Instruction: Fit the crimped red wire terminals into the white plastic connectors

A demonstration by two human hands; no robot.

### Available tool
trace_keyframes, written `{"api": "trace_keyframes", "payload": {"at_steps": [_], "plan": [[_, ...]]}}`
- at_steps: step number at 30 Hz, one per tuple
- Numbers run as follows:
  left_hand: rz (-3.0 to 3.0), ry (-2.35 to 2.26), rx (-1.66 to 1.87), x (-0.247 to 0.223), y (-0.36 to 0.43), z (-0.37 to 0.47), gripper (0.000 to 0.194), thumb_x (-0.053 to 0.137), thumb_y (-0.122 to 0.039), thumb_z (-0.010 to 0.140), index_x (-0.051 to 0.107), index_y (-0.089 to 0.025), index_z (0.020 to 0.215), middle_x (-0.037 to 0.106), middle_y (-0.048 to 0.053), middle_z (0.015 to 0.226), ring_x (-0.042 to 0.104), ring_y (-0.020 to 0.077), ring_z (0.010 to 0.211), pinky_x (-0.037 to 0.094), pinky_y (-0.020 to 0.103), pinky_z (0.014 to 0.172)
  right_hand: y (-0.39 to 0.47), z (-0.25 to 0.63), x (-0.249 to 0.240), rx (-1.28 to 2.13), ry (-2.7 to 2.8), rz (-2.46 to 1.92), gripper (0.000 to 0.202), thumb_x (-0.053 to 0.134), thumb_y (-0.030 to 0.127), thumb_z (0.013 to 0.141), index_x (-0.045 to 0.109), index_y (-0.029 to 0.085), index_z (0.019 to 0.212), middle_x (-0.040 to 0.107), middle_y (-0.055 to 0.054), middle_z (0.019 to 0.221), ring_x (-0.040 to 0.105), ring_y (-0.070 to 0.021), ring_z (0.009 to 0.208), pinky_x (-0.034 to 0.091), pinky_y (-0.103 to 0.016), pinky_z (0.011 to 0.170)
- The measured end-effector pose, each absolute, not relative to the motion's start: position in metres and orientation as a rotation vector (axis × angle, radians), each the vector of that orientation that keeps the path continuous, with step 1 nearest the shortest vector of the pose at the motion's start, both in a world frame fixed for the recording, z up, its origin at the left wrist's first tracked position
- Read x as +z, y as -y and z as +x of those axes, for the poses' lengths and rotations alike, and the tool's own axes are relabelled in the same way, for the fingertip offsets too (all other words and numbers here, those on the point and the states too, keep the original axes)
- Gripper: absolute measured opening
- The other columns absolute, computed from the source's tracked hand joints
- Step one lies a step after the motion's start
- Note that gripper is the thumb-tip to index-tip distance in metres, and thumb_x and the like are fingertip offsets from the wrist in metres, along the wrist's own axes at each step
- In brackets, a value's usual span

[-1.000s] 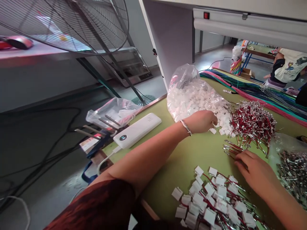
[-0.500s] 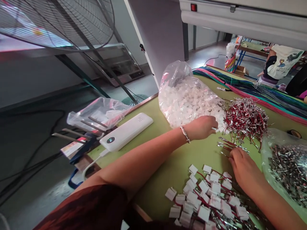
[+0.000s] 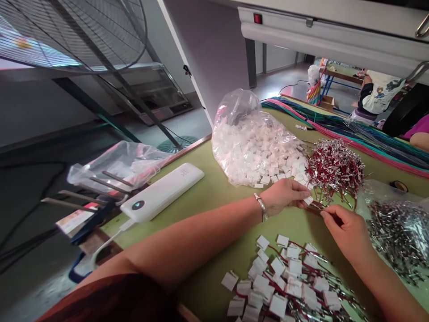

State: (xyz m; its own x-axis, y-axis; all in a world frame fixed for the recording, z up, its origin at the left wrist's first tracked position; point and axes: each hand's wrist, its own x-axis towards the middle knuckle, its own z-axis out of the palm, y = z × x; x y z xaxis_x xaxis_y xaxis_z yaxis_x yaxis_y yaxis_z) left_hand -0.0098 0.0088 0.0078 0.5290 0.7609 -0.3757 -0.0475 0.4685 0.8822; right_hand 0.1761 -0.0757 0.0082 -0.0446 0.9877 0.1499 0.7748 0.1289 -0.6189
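Observation:
My left hand [image 3: 284,197] pinches a small white connector housing [image 3: 308,201] between thumb and fingers. Facing it, my right hand [image 3: 346,226] is closed on a short red wire [image 3: 317,206], whose end is at the housing; whether it is inside I cannot tell. Behind my hands lies a heap of red wires with metal terminals [image 3: 335,167]. A clear plastic bag of white housings [image 3: 253,143] spills onto the table beside it. Below my hands, several white housings with red wires attached [image 3: 278,266] are spread in a pile.
A white power bank [image 3: 164,190] with a cable lies on the green table [image 3: 201,210] at left. Another bag holds metal terminals [image 3: 398,237] at right. Bundles of coloured wires [image 3: 351,129] run along the back. A fan [image 3: 100,36] stands left; a person [image 3: 382,91] sits beyond.
My left hand has come away from the bag's edge toward my right hand with a housing. My right hand has lifted a wire to it. The view has shifted slightly.

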Motion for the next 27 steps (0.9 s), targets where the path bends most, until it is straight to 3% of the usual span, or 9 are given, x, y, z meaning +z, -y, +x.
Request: {"api": "trace_keyframes", "payload": {"at_steps": [4,8,14,20,27], "plan": [[0.841,-0.792,0.558,0.007,-0.007,-0.009,0.006,0.062,-0.005,0.082,0.067,-0.008,0.080,0.066,0.001,0.065,0.059,0.0044,0.055,0.049,0.019,0.061,0.077,0.175,0.008,0.391,1.974,-1.630,0.021,0.048,0.034,0.089,0.062,0.022,0.078,0.067,-0.001,0.070,0.057,-0.0149,0.060,0.042,-0.026,0.060],[0.827,-0.754,0.524,0.006,-0.007,-0.010,0.007,0.062,-0.003,0.081,0.067,-0.008,0.084,0.067,0.001,0.066,0.060,0.0048,0.055,0.049,0.019,0.060,0.077,0.175,0.009,0.496,1.963,-1.658,0.023,0.047,0.036,0.089,0.062,0.022,0.078,0.063,0.000,0.065,0.053,-0.0146,0.057,0.039,-0.026,0.056],[0.875,-0.748,0.551,0.003,-0.005,-0.009,0.005,0.064,-0.005,0.079,0.062,-0.009,0.082,0.067,0.000,0.064,0.063,0.0061,0.058,0.049,0.020,0.060,0.077,0.171,0.016,1.019,1.712,-1.694,0.032,0.048,0.046,0.086,0.056,0.021,0.067,0.040,0.005,0.049,0.038,-0.0106,0.045,0.031,-0.024,0.045],[1.227,-0.746,0.509,0.004,-0.002,-0.006,0.007,0.064,-0.015,0.079,0.058,-0.012,0.083,0.064,-0.002,0.058,0.065,0.0097,0.055,0.046,0.020,0.051,0.075,0.172,0.013,1.535,1.297,-1.639,0.031,0.055,0.051,0.077,0.054,0.020,0.072,0.034,0.010,0.046,0.027,-0.0064,0.035,0.024,-0.020,0.035],[1.331,-0.667,0.452,0.000,0.008,-0.004,0.011,0.058,-0.018,0.082,0.047,-0.016,0.083,0.061,-0.003,0.058,0.060,0.0098,0.047,0.045,0.023,0.046,0.079,0.165,0.014,1.345,1.468,-1.672,0.029,0.049,0.046,0.085,0.048,0.021,0.069,0.036,0.010,0.046,0.032,-0.0067,0.038,0.025,-0.020,0.039]]}}
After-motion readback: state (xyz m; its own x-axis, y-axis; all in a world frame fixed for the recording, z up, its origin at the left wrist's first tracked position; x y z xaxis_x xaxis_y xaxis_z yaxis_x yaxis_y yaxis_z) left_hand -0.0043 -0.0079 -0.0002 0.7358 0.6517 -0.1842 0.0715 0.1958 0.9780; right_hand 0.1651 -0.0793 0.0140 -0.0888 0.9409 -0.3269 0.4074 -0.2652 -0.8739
